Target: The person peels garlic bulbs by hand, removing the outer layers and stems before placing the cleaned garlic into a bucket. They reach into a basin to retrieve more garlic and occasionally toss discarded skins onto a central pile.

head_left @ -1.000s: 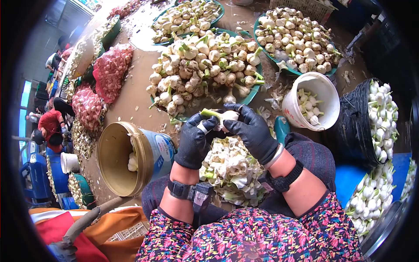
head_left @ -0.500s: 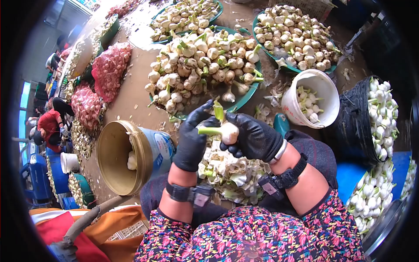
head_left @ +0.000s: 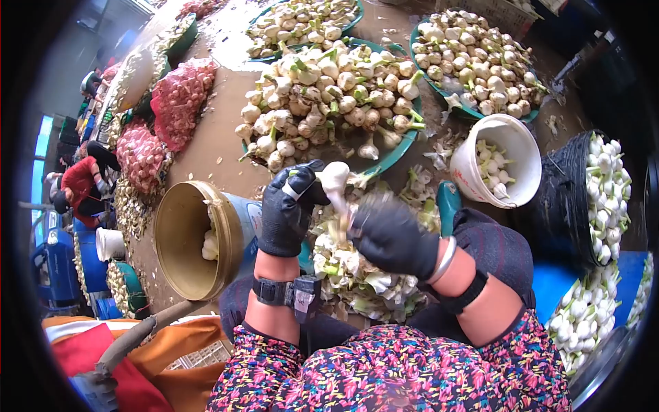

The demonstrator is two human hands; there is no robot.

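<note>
My left hand [head_left: 292, 206], in a black glove, is closed around the pale stem of a garlic bulb [head_left: 335, 176]. The bulb is white and smooth and points away to the right of the fingers. A blurred strip of garlic skin [head_left: 341, 218] hangs from it towards my right hand [head_left: 395, 237], also black-gloved. The right fingers are curled and partly smeared by motion, with the strip's lower end at them. Below both hands lies a heap of peeled garlic skins [head_left: 364, 278] between my knees.
Ahead stands a green basin [head_left: 401, 147] piled with unpeeled garlic, with more basins behind. A white bucket [head_left: 467, 168] holding peeled bulbs and a full black tub [head_left: 556, 196] are at right. A tipped bucket [head_left: 165, 240] lies left, near red mesh sacks [head_left: 175, 110]. Another person [head_left: 82, 182] sits far left.
The garlic bulb has turned upward and its dirty outer skin is stripped to white. My right hand has moved down and right of the bulb. The green leaf piece is out of sight.
</note>
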